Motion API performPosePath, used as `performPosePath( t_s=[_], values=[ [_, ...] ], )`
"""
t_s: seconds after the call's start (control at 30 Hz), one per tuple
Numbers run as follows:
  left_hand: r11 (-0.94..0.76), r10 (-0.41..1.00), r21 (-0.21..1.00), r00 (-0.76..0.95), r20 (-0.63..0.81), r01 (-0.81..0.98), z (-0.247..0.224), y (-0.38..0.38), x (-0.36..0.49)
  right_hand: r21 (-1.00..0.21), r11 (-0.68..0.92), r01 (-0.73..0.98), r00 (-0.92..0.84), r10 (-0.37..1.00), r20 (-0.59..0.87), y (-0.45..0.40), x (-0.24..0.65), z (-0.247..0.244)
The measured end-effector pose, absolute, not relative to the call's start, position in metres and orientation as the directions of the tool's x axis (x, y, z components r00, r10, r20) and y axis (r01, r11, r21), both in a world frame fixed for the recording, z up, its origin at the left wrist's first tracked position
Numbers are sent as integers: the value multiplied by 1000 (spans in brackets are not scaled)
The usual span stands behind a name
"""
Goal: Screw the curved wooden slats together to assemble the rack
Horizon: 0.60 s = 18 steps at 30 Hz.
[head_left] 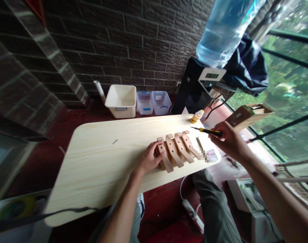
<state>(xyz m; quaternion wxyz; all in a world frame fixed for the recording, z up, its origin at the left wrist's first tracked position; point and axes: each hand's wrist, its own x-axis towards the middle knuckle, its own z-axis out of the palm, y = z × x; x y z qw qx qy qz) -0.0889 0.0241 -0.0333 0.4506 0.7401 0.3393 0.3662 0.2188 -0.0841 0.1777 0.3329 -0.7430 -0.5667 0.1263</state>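
A brown slatted piece lies near the right end of the pale table, with several curved slats side by side and dark holes in them. My left hand grips its left end, fingers over the top and thumb on the near side. My right hand is raised above the table's right edge, closed round the handle of a yellow and black screwdriver. The screwdriver's thin tip points left, beyond the slats and not touching them.
On the pale table are a thin dark stick, a yellow-capped bottle and a flat item at the right end. Bins stand behind the table; a water dispenser stands back right.
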Motion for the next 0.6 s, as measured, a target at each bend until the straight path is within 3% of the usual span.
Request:
performPosePath(
  t_s=[0.17, 0.33, 0.6],
  values=[
    [-329, 848, 924, 491, 199, 194, -31, 19, -85, -787, -288, 545, 509, 860, 37, -111, 257, 80],
    [-280, 857, 933, 497, 138, 224, -28, 19, -83, -837, -419, 352, 561, 810, -170, -108, 251, 10],
    [-220, 879, 948, 467, 90, 231, -28, 15, -78, -819, -419, 393, 499, 845, -193, -83, 253, -29]
  ],
)
